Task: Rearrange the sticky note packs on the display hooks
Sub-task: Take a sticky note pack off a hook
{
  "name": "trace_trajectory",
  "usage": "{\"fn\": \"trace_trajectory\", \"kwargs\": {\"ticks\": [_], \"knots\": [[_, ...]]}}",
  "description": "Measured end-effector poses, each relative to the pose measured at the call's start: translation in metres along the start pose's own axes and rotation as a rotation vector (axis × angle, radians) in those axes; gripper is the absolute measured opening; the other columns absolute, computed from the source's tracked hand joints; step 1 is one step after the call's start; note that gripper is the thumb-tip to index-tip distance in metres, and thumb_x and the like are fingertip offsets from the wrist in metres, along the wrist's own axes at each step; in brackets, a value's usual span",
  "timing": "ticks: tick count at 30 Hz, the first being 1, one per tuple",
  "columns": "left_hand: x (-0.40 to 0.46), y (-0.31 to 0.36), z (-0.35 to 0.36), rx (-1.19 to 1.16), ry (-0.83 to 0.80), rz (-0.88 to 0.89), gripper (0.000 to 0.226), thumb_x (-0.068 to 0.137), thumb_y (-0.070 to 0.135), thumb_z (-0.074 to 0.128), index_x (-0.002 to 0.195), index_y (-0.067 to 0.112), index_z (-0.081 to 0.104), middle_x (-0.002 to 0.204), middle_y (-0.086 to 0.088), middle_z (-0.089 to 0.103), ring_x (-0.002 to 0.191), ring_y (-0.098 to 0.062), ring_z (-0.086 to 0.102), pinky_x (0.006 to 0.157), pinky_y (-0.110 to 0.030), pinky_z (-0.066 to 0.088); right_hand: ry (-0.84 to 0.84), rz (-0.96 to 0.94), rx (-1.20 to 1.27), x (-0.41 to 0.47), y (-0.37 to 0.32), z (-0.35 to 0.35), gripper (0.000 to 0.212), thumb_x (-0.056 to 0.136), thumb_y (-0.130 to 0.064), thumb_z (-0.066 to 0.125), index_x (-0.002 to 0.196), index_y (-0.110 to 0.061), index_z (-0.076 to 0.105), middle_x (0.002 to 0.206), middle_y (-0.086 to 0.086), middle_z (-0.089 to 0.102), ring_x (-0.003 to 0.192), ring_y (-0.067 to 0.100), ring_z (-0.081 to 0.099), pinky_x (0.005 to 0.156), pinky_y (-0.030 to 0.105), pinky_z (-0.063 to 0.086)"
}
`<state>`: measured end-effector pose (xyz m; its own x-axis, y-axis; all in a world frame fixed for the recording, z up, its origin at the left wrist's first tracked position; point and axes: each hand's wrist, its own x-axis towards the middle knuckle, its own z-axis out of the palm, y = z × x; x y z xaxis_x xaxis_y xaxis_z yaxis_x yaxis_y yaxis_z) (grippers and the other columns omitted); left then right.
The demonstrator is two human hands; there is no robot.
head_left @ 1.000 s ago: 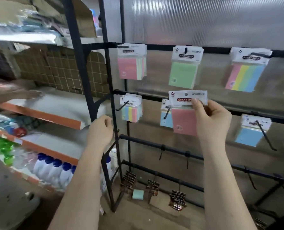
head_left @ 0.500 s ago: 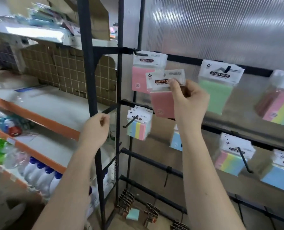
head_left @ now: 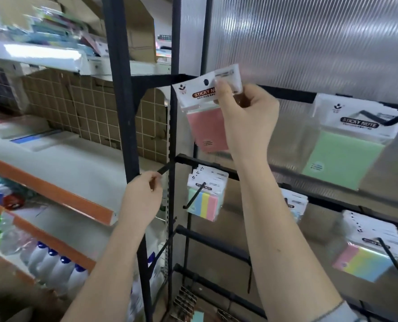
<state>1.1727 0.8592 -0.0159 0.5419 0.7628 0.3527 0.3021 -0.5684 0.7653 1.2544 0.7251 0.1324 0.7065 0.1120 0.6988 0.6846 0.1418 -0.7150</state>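
The right hand (head_left: 244, 117) pinches 1 pink pack (head_left: 206, 126) at 12 o'clock to hang it, while the left hand (head_left: 142, 201) grips the rack post (head_left: 121, 89) at 9 o'clock for balance.

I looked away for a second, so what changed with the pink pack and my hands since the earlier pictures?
The right hand carried the pink pack up and left, from the middle row to the top rail, at the rack's left end. It keeps pinching the pack's header. The left hand stayed gripping the rack frame.
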Motion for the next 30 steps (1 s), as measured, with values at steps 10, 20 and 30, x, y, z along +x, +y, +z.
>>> {"fn": "trace_trajectory", "kwargs": {"ticks": [10, 20, 30], "knots": [[0.017, -0.001, 0.009, -0.011, -0.107, 0.079, 0.019, 0.094, 0.018, 0.047, 0.102, 0.017, 0.064, 0.09, -0.002, 0.065, 0.075, -0.021, 0.061, 0.063, -0.025, 0.043, 0.169, 0.066, -0.04, -0.011, -0.007, 0.01, 0.027, 0.085, -0.029, 0.068, 0.064, -0.012, 0.066, 0.057, -0.01, 0.063, 0.051, 0.0, 0.053, 0.046, 0.014, 0.038], [0.022, -0.002, 0.015, -0.047, -0.201, 0.133, 0.014, 0.093, 0.013, 0.047, 0.096, 0.02, 0.059, 0.082, 0.005, 0.058, 0.066, -0.004, 0.051, 0.055, -0.013, 0.034, 0.253, 0.183, -0.092, 0.0, 0.014, 0.018, 0.037, 0.085, -0.035, 0.069, 0.077, 0.001, 0.067, 0.075, 0.018, 0.068, 0.06, 0.012, 0.05, 0.056, 0.026, 0.038], [0.024, -0.006, 0.03, -0.033, -0.238, 0.15, 0.019, 0.095, 0.02, 0.048, 0.111, 0.019, 0.058, 0.091, 0.01, 0.055, 0.074, -0.003, 0.048, 0.055, -0.009, 0.03, 0.346, 0.098, -0.236, 0.026, 0.042, 0.022, 0.022, 0.082, -0.031, 0.072, 0.092, -0.013, 0.066, 0.097, 0.005, 0.062, 0.078, 0.003, 0.05, 0.068, 0.01, 0.038]]}}
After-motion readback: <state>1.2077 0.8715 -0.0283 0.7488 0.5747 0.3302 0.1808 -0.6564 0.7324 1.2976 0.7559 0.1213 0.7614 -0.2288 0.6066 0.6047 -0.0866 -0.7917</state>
